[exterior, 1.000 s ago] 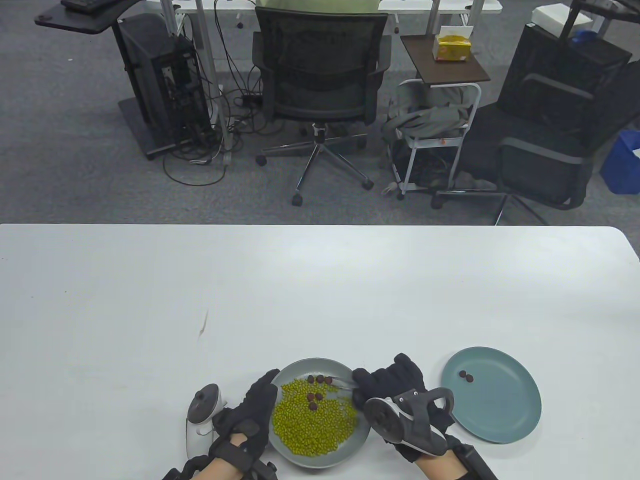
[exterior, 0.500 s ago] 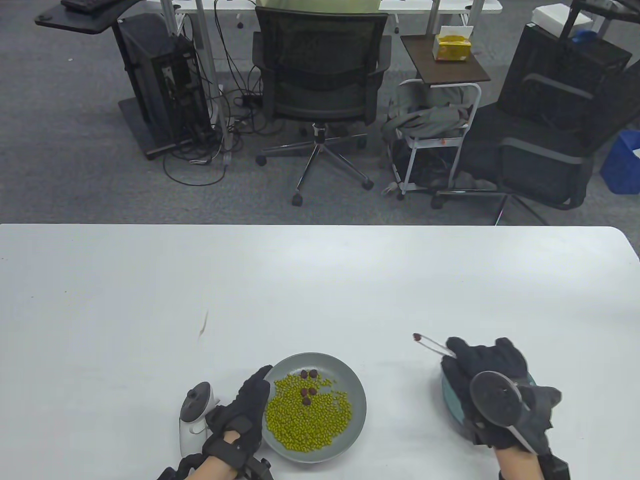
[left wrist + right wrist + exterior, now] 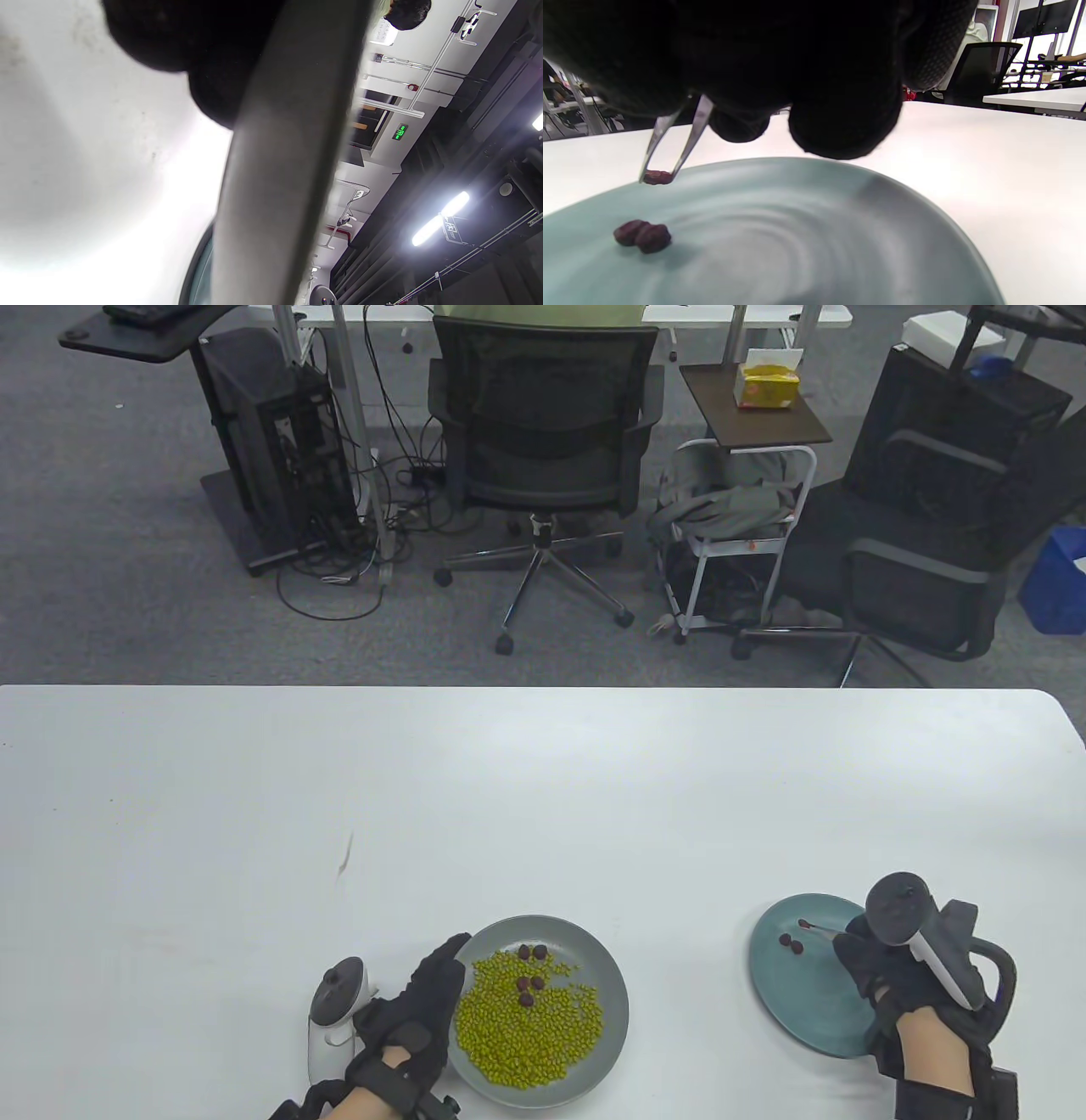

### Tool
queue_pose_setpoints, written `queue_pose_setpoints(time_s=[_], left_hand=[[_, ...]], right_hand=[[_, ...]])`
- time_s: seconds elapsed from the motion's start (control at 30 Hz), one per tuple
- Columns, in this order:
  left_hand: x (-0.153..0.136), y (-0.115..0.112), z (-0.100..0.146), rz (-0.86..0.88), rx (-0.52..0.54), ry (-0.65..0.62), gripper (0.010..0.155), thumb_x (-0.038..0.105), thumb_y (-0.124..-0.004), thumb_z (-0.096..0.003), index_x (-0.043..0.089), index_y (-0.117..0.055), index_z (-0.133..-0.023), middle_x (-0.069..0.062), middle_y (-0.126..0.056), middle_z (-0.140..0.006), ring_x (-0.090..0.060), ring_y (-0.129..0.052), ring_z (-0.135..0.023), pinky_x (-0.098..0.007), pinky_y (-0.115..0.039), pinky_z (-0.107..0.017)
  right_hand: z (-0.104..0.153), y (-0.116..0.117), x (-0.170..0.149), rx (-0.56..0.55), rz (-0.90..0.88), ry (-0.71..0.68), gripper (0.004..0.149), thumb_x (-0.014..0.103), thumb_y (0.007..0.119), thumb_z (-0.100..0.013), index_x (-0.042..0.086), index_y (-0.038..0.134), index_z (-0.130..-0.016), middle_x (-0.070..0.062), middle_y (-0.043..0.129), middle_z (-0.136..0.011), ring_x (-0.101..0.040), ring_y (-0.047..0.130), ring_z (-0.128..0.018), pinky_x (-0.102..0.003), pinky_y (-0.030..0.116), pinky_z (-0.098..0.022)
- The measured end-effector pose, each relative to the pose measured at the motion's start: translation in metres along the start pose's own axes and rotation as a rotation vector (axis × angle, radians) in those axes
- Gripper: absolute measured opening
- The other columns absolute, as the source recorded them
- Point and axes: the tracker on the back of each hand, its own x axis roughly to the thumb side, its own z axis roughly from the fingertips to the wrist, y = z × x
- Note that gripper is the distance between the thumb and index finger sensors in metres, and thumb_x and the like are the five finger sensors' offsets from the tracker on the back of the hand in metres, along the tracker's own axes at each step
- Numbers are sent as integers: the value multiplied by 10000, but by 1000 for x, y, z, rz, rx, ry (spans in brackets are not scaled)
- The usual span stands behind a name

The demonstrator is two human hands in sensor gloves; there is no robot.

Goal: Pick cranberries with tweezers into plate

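A grey plate point(image 3: 607, 980) at the table's front holds green beans point(image 3: 526, 1027) and several dark red cranberries point(image 3: 531, 982). My left hand point(image 3: 422, 1010) rests against its left rim; the rim fills the left wrist view point(image 3: 280, 169). A teal plate point(image 3: 785, 984) to the right holds two cranberries point(image 3: 792, 942), also seen in the right wrist view point(image 3: 642, 236). My right hand point(image 3: 882, 967) holds metal tweezers point(image 3: 821, 929) over the teal plate. The tweezer tips point(image 3: 656, 176) pinch one cranberry point(image 3: 657, 177) just above the plate point(image 3: 806, 237).
The white table point(image 3: 509, 797) stretches wide behind both plates, with a small dark mark point(image 3: 345, 857) left of centre. Office chairs point(image 3: 543, 458) and a small cart point(image 3: 738, 526) stand on the floor beyond the far edge.
My right hand lifted a cranberry from the grey plate, swung right past the teal plate, then came back and lowered the tweezers over it. The left hand and grey plate shifted slightly.
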Motion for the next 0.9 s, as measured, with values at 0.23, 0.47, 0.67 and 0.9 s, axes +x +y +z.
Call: queue_pose_setpoints(time_s=[0.23,0.47,0.67,0.9], left_hand=[[-1,-1,0,0,-4,6,619,489,-577,-524,228,-332,-1029,-53,-655,-943,-243,-1011,-497,-355,-875,-303],[-2,-2,0,-7,-2,9,619,489,-578,-524,226,-336,-1029,-52,-659,-941,-242,-1013,-494,-354,-876,-300],[-3,-4,0,-15,3,22,617,491,-584,-526,225,-349,-1030,-57,-673,-934,-246,-1018,-469,-353,-874,-278],[-3,-2,0,33,0,22,617,498,-586,-525,227,-359,-1030,-57,-680,-933,-246,-1021,-463,-351,-875,-275]], right_hand=[[1,0,-4,-9,-6,65,499,559,836,-297,285,921,-705,163,935,-410,-115,980,-462,-464,641,-673],[29,-19,31,-312,-185,-96,496,553,807,-327,306,870,-753,167,916,-473,-117,952,-536,-465,589,-714],[76,-21,93,-492,-224,-351,498,561,793,-333,331,843,-772,179,902,-497,-115,921,-603,-474,524,-752],[125,1,163,-473,-190,-709,498,570,775,-332,344,835,-771,186,897,-503,-106,916,-614,-467,514,-760]])
